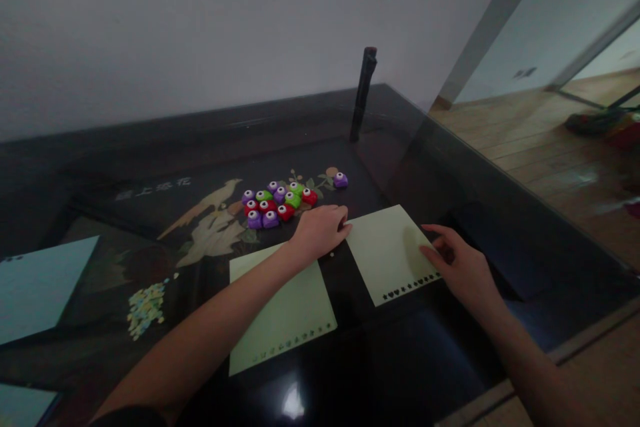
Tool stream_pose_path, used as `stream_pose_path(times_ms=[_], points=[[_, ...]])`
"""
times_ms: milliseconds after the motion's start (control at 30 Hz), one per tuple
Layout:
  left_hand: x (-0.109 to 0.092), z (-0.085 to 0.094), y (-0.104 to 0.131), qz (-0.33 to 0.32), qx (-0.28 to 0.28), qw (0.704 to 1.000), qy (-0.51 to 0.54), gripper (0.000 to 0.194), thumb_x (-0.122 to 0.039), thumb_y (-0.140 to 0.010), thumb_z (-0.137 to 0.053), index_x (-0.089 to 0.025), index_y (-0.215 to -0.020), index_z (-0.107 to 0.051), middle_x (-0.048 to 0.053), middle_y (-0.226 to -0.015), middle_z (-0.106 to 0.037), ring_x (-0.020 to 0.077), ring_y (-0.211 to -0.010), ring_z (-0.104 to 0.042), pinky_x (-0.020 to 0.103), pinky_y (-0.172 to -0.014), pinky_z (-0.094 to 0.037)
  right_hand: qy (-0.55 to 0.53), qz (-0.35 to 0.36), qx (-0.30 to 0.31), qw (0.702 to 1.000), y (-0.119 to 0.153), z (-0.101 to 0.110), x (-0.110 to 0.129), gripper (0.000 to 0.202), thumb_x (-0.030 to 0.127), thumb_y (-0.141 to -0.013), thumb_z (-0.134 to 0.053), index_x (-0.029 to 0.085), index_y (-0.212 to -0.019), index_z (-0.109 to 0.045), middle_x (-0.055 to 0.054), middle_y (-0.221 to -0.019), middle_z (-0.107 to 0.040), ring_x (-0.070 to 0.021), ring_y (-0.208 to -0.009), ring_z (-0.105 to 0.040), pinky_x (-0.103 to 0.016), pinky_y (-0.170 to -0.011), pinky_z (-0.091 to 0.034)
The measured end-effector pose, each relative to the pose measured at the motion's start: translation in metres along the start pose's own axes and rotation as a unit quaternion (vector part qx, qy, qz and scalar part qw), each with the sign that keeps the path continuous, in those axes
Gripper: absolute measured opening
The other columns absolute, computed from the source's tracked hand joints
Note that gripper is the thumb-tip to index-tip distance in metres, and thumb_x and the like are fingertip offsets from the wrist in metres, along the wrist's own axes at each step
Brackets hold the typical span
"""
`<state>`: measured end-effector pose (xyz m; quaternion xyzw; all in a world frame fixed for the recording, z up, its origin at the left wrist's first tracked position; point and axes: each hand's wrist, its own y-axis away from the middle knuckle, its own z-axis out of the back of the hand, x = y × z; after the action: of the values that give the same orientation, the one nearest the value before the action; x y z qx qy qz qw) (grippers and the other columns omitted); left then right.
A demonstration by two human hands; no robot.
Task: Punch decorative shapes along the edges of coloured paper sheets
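Observation:
A pale sheet [387, 247] lies on the black glossy table, with a row of punched stars and hearts along its near edge. My left hand [323, 230] has its fingers curled together at the sheet's far left corner; whether it pinches the paper is hidden. At the sheet's right edge is my right hand [455, 260], thumb and index finger apart. Under my left forearm lies a second pale green sheet [295, 320], also with small punched shapes along its near edge. Red, green and purple craft punches [267, 207] sit in a cluster behind my left hand.
One purple punch [341, 180] stands apart to the right. A dark post [363, 93] rises near the table's back. Small paper cut-outs [146, 309] are piled at left, near a light blue sheet [45, 287]. Behind the table is a wall.

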<state>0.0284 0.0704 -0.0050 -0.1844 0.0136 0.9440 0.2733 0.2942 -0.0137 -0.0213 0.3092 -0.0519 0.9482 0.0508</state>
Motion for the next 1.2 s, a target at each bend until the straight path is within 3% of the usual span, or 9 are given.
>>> stream_pose_path(times_ms=[433,667,1200], points=[[0.0014,-0.0009,-0.0002,0.008,-0.003,1.000,0.017,0.012,-0.032,-0.084,-0.056,-0.020,-0.088,-0.056,0.003,-0.073,-0.061,0.0197,-0.066,-0.055,0.026,-0.053,-0.030,0.033,0.008,-0.006,0.999,0.0003,-0.0005,0.0022,0.032,0.034,-0.081,-0.054,0.020,-0.109,-0.061,-0.002,-0.069,-0.056,-0.0185,-0.060,-0.053,-0.032,-0.059,-0.043],[-0.0010,0.0038,0.0003,0.012,0.022,0.999,-0.024,0.016,-0.035,-0.086,-0.053,-0.021,-0.095,-0.054,0.001,-0.077,-0.062,0.0169,-0.068,-0.057,0.024,-0.052,-0.031,0.074,0.086,-0.059,0.992,0.0019,-0.0007,0.0038,0.027,0.033,-0.082,-0.054,0.017,-0.101,-0.066,-0.008,-0.093,-0.055,-0.0175,-0.068,-0.053,-0.032,-0.062,-0.045],[0.0010,0.0018,-0.0005,-0.004,0.010,0.999,-0.035,0.014,-0.035,-0.088,-0.053,-0.021,-0.091,-0.053,0.001,-0.081,-0.064,0.0166,-0.068,-0.058,0.025,-0.051,-0.032,0.063,0.100,-0.021,0.993,0.0027,-0.0006,0.0059,0.020,0.025,-0.086,-0.053,0.016,-0.098,-0.066,-0.005,-0.089,-0.053,-0.0136,-0.060,-0.050,-0.030,-0.058,-0.043]])
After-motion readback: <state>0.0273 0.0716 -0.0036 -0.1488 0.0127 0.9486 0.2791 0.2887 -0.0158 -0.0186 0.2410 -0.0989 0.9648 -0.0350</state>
